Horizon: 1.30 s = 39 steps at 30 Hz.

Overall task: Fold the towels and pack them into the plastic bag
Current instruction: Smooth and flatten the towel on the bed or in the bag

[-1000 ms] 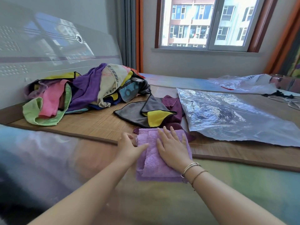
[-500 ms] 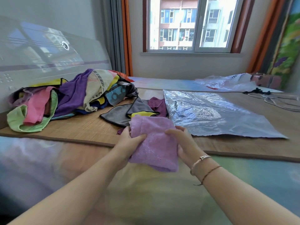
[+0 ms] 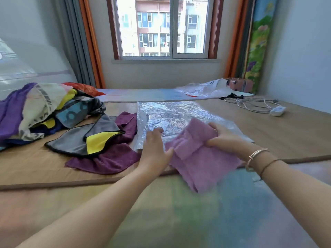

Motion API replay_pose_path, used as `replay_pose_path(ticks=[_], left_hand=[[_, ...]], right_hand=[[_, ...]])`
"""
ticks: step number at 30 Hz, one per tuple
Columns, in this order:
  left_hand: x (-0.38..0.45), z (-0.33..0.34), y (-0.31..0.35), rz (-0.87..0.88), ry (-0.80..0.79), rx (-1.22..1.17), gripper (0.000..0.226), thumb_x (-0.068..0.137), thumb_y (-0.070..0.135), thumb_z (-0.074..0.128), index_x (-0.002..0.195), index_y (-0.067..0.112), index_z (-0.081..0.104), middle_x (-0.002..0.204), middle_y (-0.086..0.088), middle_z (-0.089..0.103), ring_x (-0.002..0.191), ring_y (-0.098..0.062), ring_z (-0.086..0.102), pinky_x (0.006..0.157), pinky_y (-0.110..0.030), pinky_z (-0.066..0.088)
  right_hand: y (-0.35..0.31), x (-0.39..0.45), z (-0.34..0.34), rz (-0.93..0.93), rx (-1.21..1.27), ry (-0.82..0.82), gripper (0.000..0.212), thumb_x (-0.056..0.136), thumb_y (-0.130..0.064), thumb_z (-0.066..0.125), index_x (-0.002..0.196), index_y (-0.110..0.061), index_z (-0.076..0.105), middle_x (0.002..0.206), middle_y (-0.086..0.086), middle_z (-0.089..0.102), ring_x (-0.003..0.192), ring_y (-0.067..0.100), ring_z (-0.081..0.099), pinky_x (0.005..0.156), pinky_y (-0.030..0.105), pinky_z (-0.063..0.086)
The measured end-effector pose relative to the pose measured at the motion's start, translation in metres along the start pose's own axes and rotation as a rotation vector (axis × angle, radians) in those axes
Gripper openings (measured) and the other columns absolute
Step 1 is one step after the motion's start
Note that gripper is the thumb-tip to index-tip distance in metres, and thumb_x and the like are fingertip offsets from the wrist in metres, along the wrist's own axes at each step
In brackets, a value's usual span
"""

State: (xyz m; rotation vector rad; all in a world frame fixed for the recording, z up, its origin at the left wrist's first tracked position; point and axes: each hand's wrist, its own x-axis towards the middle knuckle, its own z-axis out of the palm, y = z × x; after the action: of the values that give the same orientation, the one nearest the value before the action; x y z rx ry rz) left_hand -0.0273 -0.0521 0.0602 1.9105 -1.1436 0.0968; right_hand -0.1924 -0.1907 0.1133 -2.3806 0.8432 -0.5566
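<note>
The right hand (image 3: 226, 138) grips the folded lilac towel (image 3: 200, 154) over the near end of the clear plastic bag (image 3: 179, 115), its fingertips hidden in the cloth. The left hand (image 3: 155, 149), fingers relaxed and spread, touches the bag's near corner; the bag's mouth is hard to make out. The heap of unfolded towels (image 3: 44, 108) is cut off at the left edge.

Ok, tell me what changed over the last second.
The folded lilac towel was lifted off the bed edge and carried right, over the plastic bag. The left hand let go and is open; the right hand keeps its grip. The towel pile stayed put.
</note>
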Motion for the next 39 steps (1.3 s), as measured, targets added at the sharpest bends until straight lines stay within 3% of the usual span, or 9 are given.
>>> replay_pose_path(ticks=[3,8,13,17,21,25,28,33,39], left_hand=[[0.028,0.016,0.003,0.202,-0.028,0.169,0.039,0.081,0.011,0.065,0.118,0.021,0.056,0.140,-0.005,0.038,0.131,-0.030,0.037,0.107,-0.033,0.026],[0.062,0.036,0.012,0.264,-0.394,0.660,0.040,0.094,0.014,0.052,0.118,0.045,0.060,0.161,0.010,-0.012,0.148,-0.031,-0.015,0.118,-0.052,-0.001],[0.076,0.038,0.003,0.274,-0.342,0.599,0.066,0.083,-0.007,0.046,0.131,0.038,0.051,0.162,0.010,0.009,0.141,-0.025,0.033,0.108,-0.046,0.035],[0.080,0.031,0.000,0.319,-0.340,0.580,0.074,0.075,-0.020,0.040,0.128,0.029,0.053,0.159,0.015,0.019,0.130,-0.023,0.049,0.078,-0.032,0.045],[0.089,0.021,0.001,0.291,-0.312,0.691,0.054,0.078,-0.020,0.040,0.117,0.012,0.060,0.161,0.005,0.015,0.121,-0.029,0.055,0.074,-0.033,0.047],[0.092,0.021,0.001,0.355,-0.243,0.681,0.084,0.080,-0.020,0.041,0.151,0.023,0.028,0.161,0.007,0.015,0.125,-0.027,0.050,0.081,-0.031,0.047],[0.091,0.021,-0.001,0.382,-0.117,0.555,0.100,0.080,-0.014,0.049,0.154,0.023,-0.007,0.152,0.002,0.038,0.120,-0.027,0.051,0.093,-0.035,0.045],[0.091,0.004,-0.009,0.355,-0.061,0.374,0.076,0.082,-0.012,0.050,0.147,0.020,0.029,0.126,-0.009,0.057,0.111,-0.030,0.054,0.083,-0.039,0.048],[0.080,-0.011,-0.008,0.455,0.101,0.259,0.035,0.079,-0.018,0.044,0.092,0.015,0.043,0.072,0.001,0.051,0.081,-0.027,0.043,0.061,-0.040,0.041]], right_hand=[[0.015,0.019,-0.018,-0.098,-0.396,0.026,0.033,0.061,-0.029,0.050,0.092,-0.041,0.048,0.079,-0.010,0.061,0.082,0.019,0.060,0.077,0.032,0.049],[0.028,0.031,-0.015,-0.340,-0.809,0.097,0.039,0.069,-0.009,0.056,0.102,-0.030,0.056,0.108,-0.002,0.059,0.101,0.026,0.054,0.085,0.043,0.045],[0.032,0.027,0.010,-0.404,-1.075,0.347,0.020,0.058,0.000,0.062,0.064,-0.017,0.054,0.085,0.011,0.053,0.050,0.026,0.052,0.040,0.025,0.021],[0.029,0.025,0.019,-0.262,-1.026,0.328,0.028,0.058,-0.004,0.074,0.066,-0.019,0.052,0.050,0.000,0.053,0.035,0.022,0.051,0.047,0.017,-0.003],[0.028,0.020,0.017,-0.205,-0.965,0.351,0.014,0.080,-0.011,0.049,0.090,-0.020,0.052,0.071,0.002,0.062,0.065,0.028,0.065,0.045,0.026,0.004],[0.018,0.014,0.025,-0.277,-0.823,0.429,0.018,0.065,-0.026,0.047,0.075,-0.017,0.059,0.043,0.000,0.053,0.033,0.023,0.053,0.043,0.015,0.007],[0.011,0.015,0.038,-0.352,-0.732,0.418,0.030,0.070,-0.027,0.038,0.086,-0.017,0.061,0.050,-0.002,0.058,0.039,0.023,0.057,0.038,0.019,0.020],[-0.009,0.030,0.063,-0.367,-0.702,0.357,0.031,0.082,-0.026,0.047,0.111,-0.014,0.053,0.078,0.006,0.069,0.069,0.030,0.067,0.048,0.027,0.030],[-0.019,0.072,0.075,-0.097,-0.953,0.261,0.030,0.095,-0.027,0.046,0.119,-0.012,0.053,0.113,0.007,0.064,0.101,0.028,0.064,0.069,0.028,0.041]])
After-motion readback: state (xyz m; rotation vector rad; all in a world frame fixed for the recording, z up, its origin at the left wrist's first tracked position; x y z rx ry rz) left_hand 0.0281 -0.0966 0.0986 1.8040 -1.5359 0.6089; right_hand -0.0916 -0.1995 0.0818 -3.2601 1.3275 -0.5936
